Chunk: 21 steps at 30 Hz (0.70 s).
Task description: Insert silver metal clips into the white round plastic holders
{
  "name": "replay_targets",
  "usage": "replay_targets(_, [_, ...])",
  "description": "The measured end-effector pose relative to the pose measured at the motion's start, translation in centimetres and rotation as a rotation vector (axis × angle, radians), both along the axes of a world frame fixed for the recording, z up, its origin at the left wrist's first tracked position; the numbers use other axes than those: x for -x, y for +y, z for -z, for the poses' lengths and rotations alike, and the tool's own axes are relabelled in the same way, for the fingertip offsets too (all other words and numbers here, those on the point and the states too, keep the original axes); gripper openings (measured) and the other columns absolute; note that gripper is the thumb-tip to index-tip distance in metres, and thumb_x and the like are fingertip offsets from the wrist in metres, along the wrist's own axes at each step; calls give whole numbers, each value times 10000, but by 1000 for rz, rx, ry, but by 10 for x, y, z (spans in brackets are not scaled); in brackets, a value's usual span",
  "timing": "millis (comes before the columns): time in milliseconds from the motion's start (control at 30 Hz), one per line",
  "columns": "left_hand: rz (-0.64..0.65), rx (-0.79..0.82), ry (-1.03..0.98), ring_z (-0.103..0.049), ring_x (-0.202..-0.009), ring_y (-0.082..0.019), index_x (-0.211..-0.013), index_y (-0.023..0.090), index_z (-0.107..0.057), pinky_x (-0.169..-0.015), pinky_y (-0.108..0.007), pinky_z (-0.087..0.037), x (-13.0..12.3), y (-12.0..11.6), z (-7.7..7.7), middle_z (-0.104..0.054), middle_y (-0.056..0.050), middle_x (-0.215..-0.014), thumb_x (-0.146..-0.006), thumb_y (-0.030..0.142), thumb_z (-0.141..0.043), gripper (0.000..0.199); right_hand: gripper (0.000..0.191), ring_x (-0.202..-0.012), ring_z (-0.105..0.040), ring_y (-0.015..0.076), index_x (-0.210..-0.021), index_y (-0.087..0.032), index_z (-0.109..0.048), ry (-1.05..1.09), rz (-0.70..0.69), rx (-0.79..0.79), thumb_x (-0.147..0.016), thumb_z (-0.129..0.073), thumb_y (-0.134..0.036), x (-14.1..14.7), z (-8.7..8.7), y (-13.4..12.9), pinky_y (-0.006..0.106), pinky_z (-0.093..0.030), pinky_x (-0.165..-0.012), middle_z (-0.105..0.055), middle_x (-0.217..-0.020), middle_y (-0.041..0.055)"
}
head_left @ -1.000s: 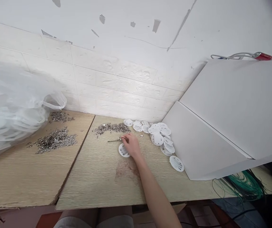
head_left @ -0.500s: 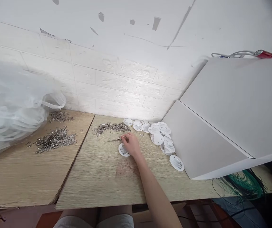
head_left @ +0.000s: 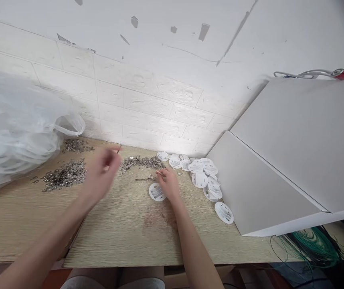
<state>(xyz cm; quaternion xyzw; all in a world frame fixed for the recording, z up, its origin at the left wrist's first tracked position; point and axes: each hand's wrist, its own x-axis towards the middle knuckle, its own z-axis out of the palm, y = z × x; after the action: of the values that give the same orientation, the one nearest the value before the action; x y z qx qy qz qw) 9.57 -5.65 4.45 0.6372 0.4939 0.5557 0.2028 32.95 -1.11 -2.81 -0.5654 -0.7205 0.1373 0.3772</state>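
My right hand [head_left: 169, 185] is low over the table with its fingers pinched together. It is at the right end of a thin dark strip [head_left: 143, 179]. What the fingertips hold is too small to make out. Just below them lies a round white plastic disc [head_left: 156, 192] with slots, partly covered by the hand. My left hand [head_left: 104, 172] is raised and smeared by motion, between two piles of small metal parts. One metal pile [head_left: 65, 176] is at its left, partly hidden by the hand. The other pile [head_left: 143, 161] is at its right, by the wall.
Several white discs [head_left: 199, 180] lie heaped along the wall and a big white box [head_left: 268, 188]. On the left bulges a clear plastic bag [head_left: 15, 132], with a small metal pile [head_left: 75, 145] beside it. Green wire coils [head_left: 313, 243] sit at the right edge.
My left hand has come into view from the lower left, over the left table. The right hand stays by the disc and the strip. The view has shifted slightly.
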Motion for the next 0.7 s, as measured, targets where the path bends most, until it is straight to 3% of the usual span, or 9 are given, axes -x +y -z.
replay_targets(100, [285,131,431,-591,-775,-205,-988,224,-678,-652,-325,-469,-38,10,22,-626,-43,-883,-857,352,-541,229,282,-1006,-571,222,-1001,-180,-693,-40,-17,-32,-872,-457,-96,-3,2,2,361,-451,-877,-660,-1012,79])
replay_targets(200, [325,120,632,-582,-828,-244,-909,202,-674,-661,-349,-442,-65,16,45,-610,-64,-880,-870,386,-508,251,374,-1094,-531,215,-1108,-194,-671,-81,-90,-35,-880,-404,-64,-3,3,2,362,-443,-924,-646,-1135,72])
replay_targets(267, [336,116,670,-576,-829,-253,-838,192,-661,-674,-359,-431,-73,17,57,-613,-71,-878,-855,417,-529,261,409,-1119,-516,210,-1146,-200,-663,-112,-145,-17,-878,-392,-51,-1,3,1,358,-443,-936,-629,-1195,64])
replay_targets(367, [346,111,649,-574,-835,-252,-886,189,-650,-695,-361,-428,-75,16,66,-619,-70,-886,-844,374,-540,219,468,-1127,-508,213,-1157,-200,-666,-172,-205,3,-820,-416,7,3,3,0,361,-428,-961,-630,-1214,55])
replay_targets(567, [360,179,619,-560,-810,-232,-977,206,-646,-682,-336,-414,-69,17,66,-591,-42,-839,-807,289,-534,221,342,-1029,-560,195,-963,-172,-717,-130,-189,42,-817,-464,5,1,5,3,329,-439,-915,-675,-1066,68])
replay_targets(700, [352,183,589,-542,-793,-224,-850,201,-624,-690,-331,-392,-64,20,64,-575,-26,-759,-792,284,-544,129,229,-856,-586,183,-776,-165,-696,-115,-87,22,-844,-503,-63,-4,7,6,300,-454,-800,-648,-865,64])
